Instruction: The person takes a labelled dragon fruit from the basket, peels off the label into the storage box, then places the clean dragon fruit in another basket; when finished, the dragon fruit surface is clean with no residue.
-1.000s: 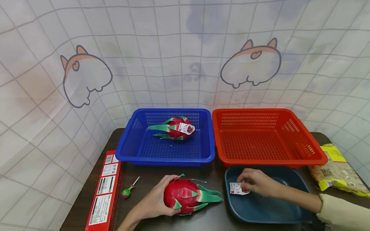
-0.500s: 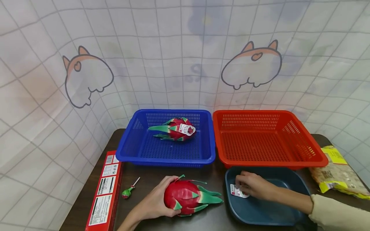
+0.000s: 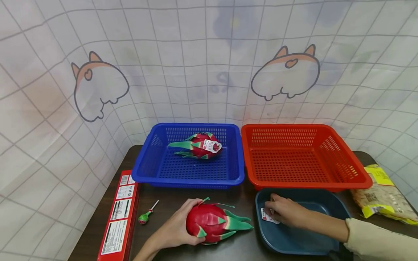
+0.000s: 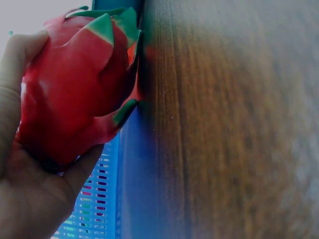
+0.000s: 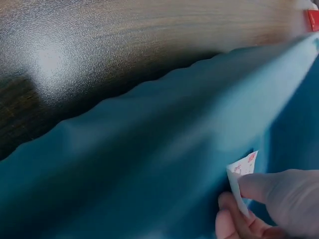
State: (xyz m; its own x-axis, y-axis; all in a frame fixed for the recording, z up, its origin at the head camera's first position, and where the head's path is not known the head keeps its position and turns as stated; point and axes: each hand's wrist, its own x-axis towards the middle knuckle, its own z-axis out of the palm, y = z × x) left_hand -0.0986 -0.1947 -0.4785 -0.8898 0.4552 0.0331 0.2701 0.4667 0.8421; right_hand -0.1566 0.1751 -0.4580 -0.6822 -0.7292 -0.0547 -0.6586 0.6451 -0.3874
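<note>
A red dragon fruit (image 3: 212, 222) with green-tipped scales lies on the dark table, and my left hand (image 3: 179, 224) grips its left end. In the left wrist view the thumb and fingers curl round the dragon fruit (image 4: 75, 84). My right hand (image 3: 287, 212) is inside the dark teal tray (image 3: 303, 246). Between its thumb and fingers it pinches a small white label (image 3: 267, 216) with red print, near the tray's left wall. The right wrist view has the label (image 5: 242, 167) standing tilted up, its lower part covered by the thumb.
A blue basket (image 3: 189, 181) at the back holds another dragon fruit (image 3: 199, 145) bearing a label. Beside it stands a red basket (image 3: 307, 183). A green lollipop (image 3: 145, 217) and a long red box (image 3: 119, 217) lie at left; a yellow-edged food bag (image 3: 382, 195) lies at right.
My right hand has shifted slightly left over the label, which now shows less and is tilted. The left hand and its dragon fruit have stayed put.
</note>
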